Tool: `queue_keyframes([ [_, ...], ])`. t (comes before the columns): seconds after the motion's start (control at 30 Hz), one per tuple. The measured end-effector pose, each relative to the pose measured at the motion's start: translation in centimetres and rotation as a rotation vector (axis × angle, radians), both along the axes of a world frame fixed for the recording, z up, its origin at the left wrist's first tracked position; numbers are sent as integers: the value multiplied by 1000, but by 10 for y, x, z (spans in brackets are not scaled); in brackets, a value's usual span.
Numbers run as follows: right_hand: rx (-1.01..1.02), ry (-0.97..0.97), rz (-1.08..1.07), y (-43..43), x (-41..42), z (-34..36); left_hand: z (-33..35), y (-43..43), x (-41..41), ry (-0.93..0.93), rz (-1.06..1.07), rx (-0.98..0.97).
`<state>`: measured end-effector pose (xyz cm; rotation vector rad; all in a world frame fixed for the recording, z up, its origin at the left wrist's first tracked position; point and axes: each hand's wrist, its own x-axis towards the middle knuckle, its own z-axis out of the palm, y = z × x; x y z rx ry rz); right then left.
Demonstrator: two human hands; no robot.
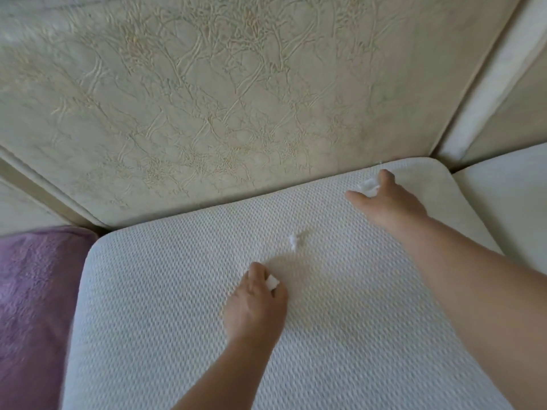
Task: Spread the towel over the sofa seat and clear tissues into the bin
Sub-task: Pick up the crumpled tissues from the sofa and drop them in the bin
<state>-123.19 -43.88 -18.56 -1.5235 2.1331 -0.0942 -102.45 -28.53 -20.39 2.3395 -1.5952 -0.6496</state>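
tissue scraps sit on a white waffle-textured seat cushion (177,335) of the sofa. the left hand (256,303) is curled near the middle of the cushion, its fingertips pinched on a small white tissue piece (272,282). the right hand (390,199) reaches to the far right corner of the cushion, close to the backrest, with its thumb and fingers closed around a crumpled tissue wad (368,186), the forefinger stretched out to the left. a third tissue bit (293,240) lies loose on the cushion between the two hands, touching neither. behind the cushion rises a cream backrest (207,99) with a wrinkled, cracked leather-like surface. a purple fleecy towel (35,306) covers the neighbouring seat at the left edge, just beside the white cushion. another pale cushion (509,196) shows at the right.
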Motion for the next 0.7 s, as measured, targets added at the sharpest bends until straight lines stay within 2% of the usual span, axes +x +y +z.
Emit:
queue_keyframes([
  [0.07,-20,32,55,-4,0,-5,-5,0,2,-10,-13,-17],
  [0.17,-197,-125,102,16,9,3,-7,0,1,-33,-14,-21],
  [0.27,-308,-271,364,56,48,7,-4,1,0,-20,-1,12],
  [0.37,-270,-119,629,85,89,-4,-2,-1,0,-16,-19,54],
  [0.43,-270,3,712,93,104,-11,-1,-2,0,-28,-34,75],
  [0.5,-247,-109,656,101,108,-10,0,-1,1,-42,-41,93],
  [0.63,13,-681,182,128,70,-2,5,3,3,-4,-37,69],
  [0.7,83,-807,-21,152,32,3,11,11,-1,49,27,41],
])
